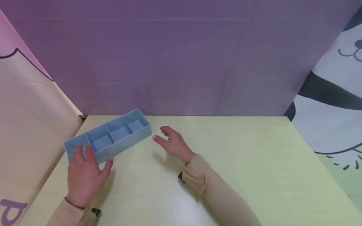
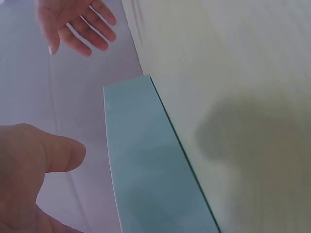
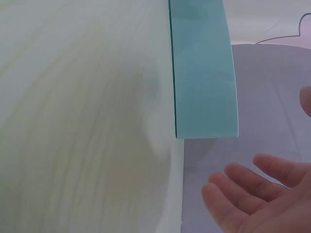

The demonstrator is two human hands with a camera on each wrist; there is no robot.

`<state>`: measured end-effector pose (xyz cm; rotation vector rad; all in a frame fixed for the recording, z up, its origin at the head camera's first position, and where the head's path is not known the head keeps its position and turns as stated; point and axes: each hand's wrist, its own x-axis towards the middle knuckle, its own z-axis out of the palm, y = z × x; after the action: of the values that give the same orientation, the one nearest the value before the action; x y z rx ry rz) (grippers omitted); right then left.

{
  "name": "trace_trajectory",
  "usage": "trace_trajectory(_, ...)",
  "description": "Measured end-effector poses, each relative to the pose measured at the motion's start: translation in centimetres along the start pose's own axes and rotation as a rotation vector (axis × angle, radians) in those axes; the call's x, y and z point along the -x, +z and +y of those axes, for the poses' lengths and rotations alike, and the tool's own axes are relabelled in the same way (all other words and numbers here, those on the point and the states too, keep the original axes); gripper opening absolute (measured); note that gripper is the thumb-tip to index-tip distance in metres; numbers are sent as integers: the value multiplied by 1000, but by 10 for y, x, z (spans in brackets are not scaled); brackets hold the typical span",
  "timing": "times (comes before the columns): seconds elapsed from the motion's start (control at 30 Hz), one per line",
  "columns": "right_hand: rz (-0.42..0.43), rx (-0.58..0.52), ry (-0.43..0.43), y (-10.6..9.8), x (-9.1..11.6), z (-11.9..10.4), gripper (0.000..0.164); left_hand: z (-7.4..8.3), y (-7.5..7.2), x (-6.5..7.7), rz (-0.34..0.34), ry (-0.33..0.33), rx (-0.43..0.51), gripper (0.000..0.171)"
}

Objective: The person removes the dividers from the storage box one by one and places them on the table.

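A blue four-section organizer box stands at an angle on the left of the table, its compartments facing up. In the head view my left hand overlaps its near left end, fingers spread and thumb out to the side. Past the box's far right end, my right hand hovers with relaxed fingers, a small gap between thumb and box. The left wrist view shows the box's long side wall beside my left thumb. Right-hand fingers appear just beyond the box end in the right wrist view. Neither hand grips anything.
The pale wood-grain table stretches to the right of the box. A purple backdrop rises along the back edge. Printed panels stand at both sides, a beige one close to the box and a panda-patterned one on the right.
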<state>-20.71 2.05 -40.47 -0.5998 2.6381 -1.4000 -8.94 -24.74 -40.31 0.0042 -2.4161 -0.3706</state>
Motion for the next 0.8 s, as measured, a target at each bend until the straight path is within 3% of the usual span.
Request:
trace_trajectory(0.3,25,-20,45,1,-9,-2,65,-8,-5,-2,-79,-141,-34,84)
trace_trajectory(0.5,41,-56,54,3,-13,-9,65,-13,-12,-4,-60,-173,-36,83)
trace_trajectory(0.63,37,-70,72,5,-15,-12,67,-18,-19,-3,-80,-205,-103,84)
trace_trajectory(0.8,38,-86,78,8,-17,-17,72,-25,-23,-3,-54,-182,-149,77)
